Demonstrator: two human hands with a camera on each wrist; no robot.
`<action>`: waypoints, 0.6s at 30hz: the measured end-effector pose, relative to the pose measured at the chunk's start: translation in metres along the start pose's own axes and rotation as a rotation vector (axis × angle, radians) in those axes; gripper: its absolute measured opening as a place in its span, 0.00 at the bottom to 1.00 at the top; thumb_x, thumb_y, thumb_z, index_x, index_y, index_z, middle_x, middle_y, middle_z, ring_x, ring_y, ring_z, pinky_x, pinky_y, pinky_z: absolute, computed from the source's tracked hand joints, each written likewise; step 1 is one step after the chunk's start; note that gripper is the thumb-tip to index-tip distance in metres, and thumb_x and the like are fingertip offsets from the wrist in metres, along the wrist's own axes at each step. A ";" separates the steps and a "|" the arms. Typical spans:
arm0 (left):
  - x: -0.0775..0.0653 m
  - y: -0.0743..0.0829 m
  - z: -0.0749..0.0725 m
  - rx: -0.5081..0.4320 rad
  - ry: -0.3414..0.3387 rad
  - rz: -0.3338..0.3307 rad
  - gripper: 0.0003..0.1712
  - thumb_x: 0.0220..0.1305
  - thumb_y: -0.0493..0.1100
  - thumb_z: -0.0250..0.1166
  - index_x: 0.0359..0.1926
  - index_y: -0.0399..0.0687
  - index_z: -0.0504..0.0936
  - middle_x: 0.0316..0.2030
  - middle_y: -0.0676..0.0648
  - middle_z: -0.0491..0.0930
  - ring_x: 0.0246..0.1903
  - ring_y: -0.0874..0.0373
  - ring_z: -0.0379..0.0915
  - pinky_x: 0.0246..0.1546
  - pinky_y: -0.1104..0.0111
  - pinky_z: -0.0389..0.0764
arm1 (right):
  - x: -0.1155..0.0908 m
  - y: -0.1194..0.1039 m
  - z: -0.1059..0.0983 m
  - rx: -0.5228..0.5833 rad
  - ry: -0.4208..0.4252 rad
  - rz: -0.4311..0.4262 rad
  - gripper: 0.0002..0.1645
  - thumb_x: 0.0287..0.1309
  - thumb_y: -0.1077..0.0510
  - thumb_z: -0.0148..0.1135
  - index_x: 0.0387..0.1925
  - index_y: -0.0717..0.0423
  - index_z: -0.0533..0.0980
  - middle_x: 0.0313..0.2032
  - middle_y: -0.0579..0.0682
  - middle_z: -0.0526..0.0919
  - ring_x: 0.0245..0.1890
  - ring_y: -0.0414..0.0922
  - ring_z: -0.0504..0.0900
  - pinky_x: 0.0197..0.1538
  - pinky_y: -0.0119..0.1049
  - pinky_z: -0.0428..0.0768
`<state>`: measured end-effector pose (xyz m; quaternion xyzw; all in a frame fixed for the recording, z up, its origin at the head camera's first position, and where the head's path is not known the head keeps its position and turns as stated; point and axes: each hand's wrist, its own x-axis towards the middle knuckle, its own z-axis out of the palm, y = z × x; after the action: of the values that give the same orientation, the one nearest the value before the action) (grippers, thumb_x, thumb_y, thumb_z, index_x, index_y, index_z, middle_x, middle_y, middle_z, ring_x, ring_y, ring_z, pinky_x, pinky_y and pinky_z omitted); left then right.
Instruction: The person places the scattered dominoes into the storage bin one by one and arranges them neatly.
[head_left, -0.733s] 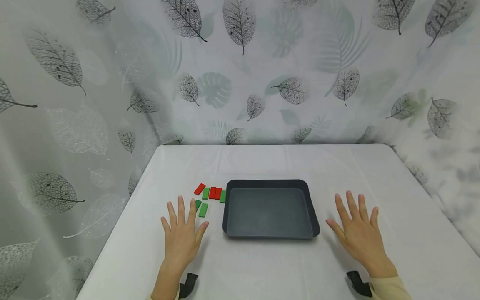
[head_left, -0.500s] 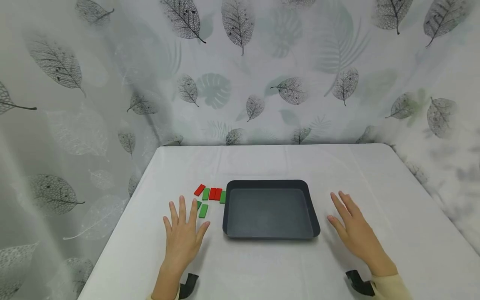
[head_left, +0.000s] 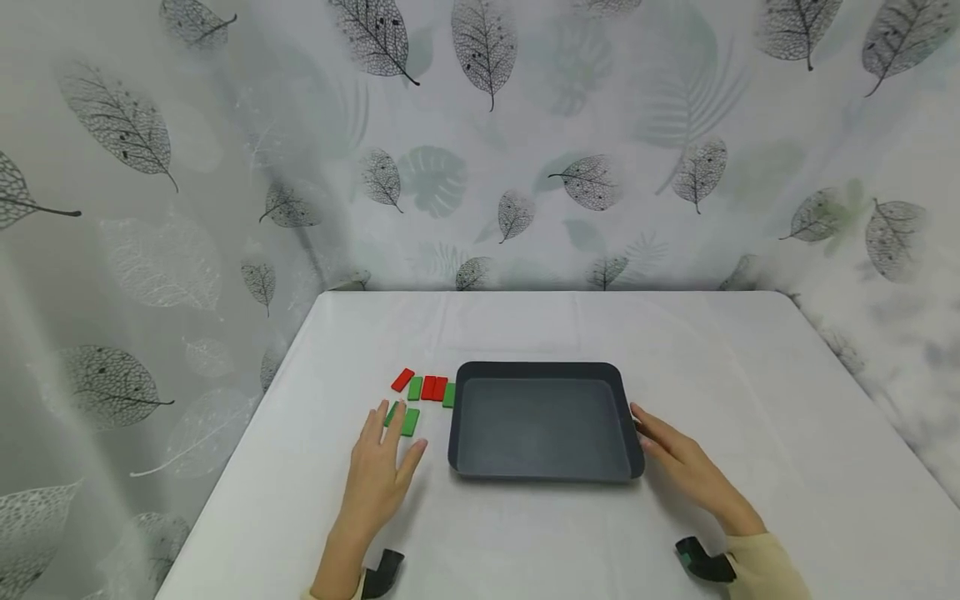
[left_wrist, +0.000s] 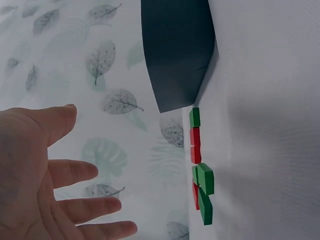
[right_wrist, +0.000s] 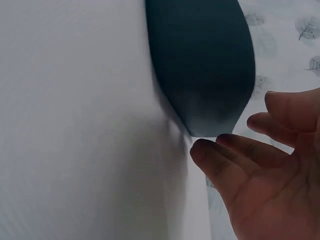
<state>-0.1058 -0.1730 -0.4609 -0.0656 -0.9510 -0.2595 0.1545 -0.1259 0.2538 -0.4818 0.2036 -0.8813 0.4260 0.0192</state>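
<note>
A dark grey rectangular tray (head_left: 547,429) lies on the white table. My right hand (head_left: 693,473) is at its right side, fingertips at or very near the rim; whether they touch is hard to tell. In the right wrist view those fingers (right_wrist: 240,162) are loosely bent below the tray's end (right_wrist: 202,70). My left hand (head_left: 375,477) is held over the table, left of the tray, fingers spread and holding nothing. Just beyond its fingertips lie small flat green blocks (head_left: 410,422) and red blocks (head_left: 428,388), one green block partly covered by the fingers.
The white table (head_left: 525,542) reaches back to a leaf-printed curtain (head_left: 480,167), which also hangs at both sides. One green block (head_left: 448,395) lies right against the tray's left edge. A black curved piece (head_left: 705,560) sits at each wrist.
My right hand has moved left from the open table to the tray's side, its fingers drawing together. The left hand has shifted slightly right, its fingers closer together. Tray and blocks keep their places.
</note>
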 end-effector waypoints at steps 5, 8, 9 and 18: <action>-0.002 -0.002 0.005 -0.042 -0.023 -0.002 0.36 0.67 0.50 0.62 0.69 0.37 0.66 0.68 0.31 0.64 0.66 0.33 0.60 0.60 0.39 0.67 | 0.002 0.002 0.006 0.010 -0.009 -0.006 0.30 0.72 0.61 0.49 0.71 0.65 0.59 0.68 0.69 0.64 0.60 0.17 0.56 0.57 0.08 0.56; -0.002 -0.005 0.005 -0.052 -0.044 -0.025 0.34 0.68 0.50 0.62 0.69 0.38 0.67 0.66 0.33 0.66 0.65 0.36 0.63 0.60 0.42 0.70 | 0.004 0.001 0.008 -0.009 -0.005 -0.007 0.29 0.72 0.61 0.49 0.71 0.67 0.59 0.68 0.70 0.64 0.60 0.14 0.53 0.57 0.07 0.53; -0.001 -0.007 0.005 -0.055 -0.050 -0.035 0.34 0.68 0.50 0.62 0.69 0.38 0.67 0.65 0.33 0.67 0.65 0.36 0.64 0.59 0.43 0.71 | 0.004 0.001 0.009 -0.013 -0.004 -0.009 0.29 0.72 0.62 0.49 0.70 0.68 0.59 0.67 0.71 0.63 0.61 0.13 0.52 0.57 0.07 0.52; 0.033 -0.048 -0.016 -0.135 -0.069 -0.101 0.34 0.56 0.35 0.69 0.65 0.38 0.72 0.54 0.33 0.74 0.52 0.40 0.74 0.51 0.48 0.77 | 0.004 0.001 0.013 -0.013 -0.003 -0.032 0.29 0.72 0.63 0.48 0.69 0.72 0.58 0.67 0.74 0.61 0.62 0.10 0.50 0.57 0.06 0.51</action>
<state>-0.1425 -0.2208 -0.4599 -0.0366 -0.9383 -0.3280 0.1036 -0.1277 0.2433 -0.4899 0.2184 -0.8807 0.4196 0.0260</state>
